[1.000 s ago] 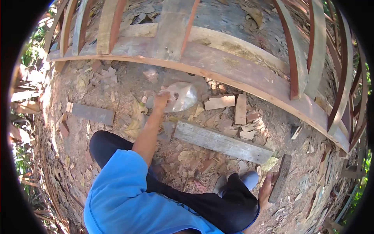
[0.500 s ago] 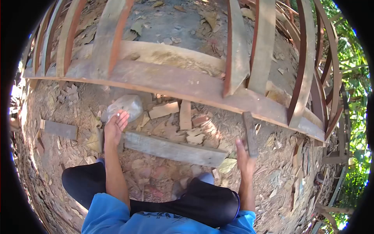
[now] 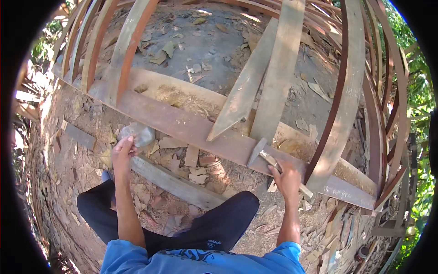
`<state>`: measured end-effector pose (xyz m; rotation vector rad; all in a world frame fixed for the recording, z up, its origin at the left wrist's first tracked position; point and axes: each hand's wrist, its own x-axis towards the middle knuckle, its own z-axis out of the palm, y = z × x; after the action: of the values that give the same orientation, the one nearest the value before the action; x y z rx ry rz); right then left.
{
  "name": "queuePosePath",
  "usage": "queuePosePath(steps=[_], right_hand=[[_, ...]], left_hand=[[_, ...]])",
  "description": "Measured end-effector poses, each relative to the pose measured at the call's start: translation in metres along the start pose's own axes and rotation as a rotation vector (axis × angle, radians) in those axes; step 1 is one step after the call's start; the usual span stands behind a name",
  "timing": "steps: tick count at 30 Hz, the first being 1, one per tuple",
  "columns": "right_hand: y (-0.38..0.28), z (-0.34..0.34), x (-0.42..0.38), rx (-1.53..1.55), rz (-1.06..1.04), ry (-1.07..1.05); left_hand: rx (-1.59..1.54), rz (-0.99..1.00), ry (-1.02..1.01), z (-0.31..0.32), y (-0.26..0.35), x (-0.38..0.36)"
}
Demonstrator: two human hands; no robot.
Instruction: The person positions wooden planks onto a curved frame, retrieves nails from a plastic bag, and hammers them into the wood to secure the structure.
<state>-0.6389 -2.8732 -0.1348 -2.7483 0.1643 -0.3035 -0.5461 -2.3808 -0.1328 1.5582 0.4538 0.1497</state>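
My right hand (image 3: 288,179) is wrapped round the handle of a hammer (image 3: 270,160); its metal head lies over the lower wooden rail (image 3: 182,122). Thumb and fingers of my left hand (image 3: 123,153) are pinched together just in front of a clear plastic bag (image 3: 142,135) on the ground. What sits between those fingertips is too small to make out. Left of the hammer, a slanted wooden slat (image 3: 244,89) rests its pointed lower end on the rail. Beside it stands a wider slat (image 3: 280,64).
More upright slats (image 3: 132,45) line the rail on both sides. A grey plank (image 3: 175,180) lies before my knees, and a short board (image 3: 78,135) at the left. Wood scraps (image 3: 335,233) and dry leaves litter the ground. Greenery (image 3: 417,100) borders the right.
My left hand has gone from an open palm to a pinch. My right hand has risen toward the rail, with the hammer head now over it. The view has turned, and one slat appears more slanted.
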Motion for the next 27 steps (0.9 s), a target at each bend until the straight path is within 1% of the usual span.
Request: queuePosePath(steps=[2, 4, 5, 6, 7, 8, 9, 10, 12, 13, 15, 17, 20, 21, 24, 25, 27], right_hand=[[0.007, -0.002, 0.0, 0.022, -0.091, 0.031], [0.008, -0.003, 0.005, -0.022, -0.165, 0.068], [0.011, 0.001, 0.003, -0.048, -0.145, 0.072], [0.019, 0.008, -0.006, -0.109, -0.15, 0.073], [0.026, 0.017, -0.001, -0.169, -0.17, 0.13], [0.029, 0.019, 0.0, -0.145, -0.202, 0.19], [0.026, 0.017, 0.0, 0.014, -0.147, 0.184], [0.022, 0.013, 0.006, 0.13, -0.035, 0.189], [0.016, 0.007, 0.025, 0.364, 0.184, 0.167], [0.014, 0.006, 0.04, 0.443, 0.228, 0.238], [0.011, 0.017, 0.089, 0.608, 0.314, 0.375], [0.005, 0.038, 0.131, 0.393, 0.344, 0.442], [-0.012, 0.048, 0.165, 0.68, 0.564, 0.102], [-0.002, 0.061, 0.173, 0.857, 0.602, -0.036], [0.009, 0.095, 0.176, 0.737, 0.658, 0.191], [0.007, 0.089, 0.174, 0.771, 0.602, 0.18], [0.018, 0.101, 0.18, 0.815, 0.489, 0.188]], left_hand=[[-0.004, 0.031, 0.0, 0.024, 0.007, -0.004], [0.014, 0.066, -0.093, 0.053, 0.012, -0.014], [0.01, 0.104, -0.138, 0.066, 0.02, -0.011], [0.097, 0.13, -0.188, 0.075, 0.015, -0.011], [0.166, 0.211, -0.224, 0.087, 0.001, 0.001], [0.084, 0.184, -0.321, 0.101, -0.019, 0.021], [0.163, 0.201, -0.315, 0.119, -0.012, 0.023], [0.253, 0.187, -0.308, 0.133, -0.007, 0.019], [0.485, 0.52, -0.228, 0.154, -0.011, 0.031], [0.602, 0.667, -0.181, 0.165, -0.018, 0.035], [0.609, 0.704, -0.165, 0.181, -0.023, 0.041], [0.628, 0.705, -0.151, 0.187, -0.02, 0.037], [0.656, 0.699, -0.119, 0.194, -0.014, 0.034], [0.666, 0.713, -0.115, 0.195, -0.017, 0.037], [0.711, 0.753, -0.103, 0.194, -0.018, 0.042], [0.727, 0.756, -0.107, 0.194, -0.019, 0.042], [0.717, 0.842, -0.102, 0.194, -0.031, 0.051]])
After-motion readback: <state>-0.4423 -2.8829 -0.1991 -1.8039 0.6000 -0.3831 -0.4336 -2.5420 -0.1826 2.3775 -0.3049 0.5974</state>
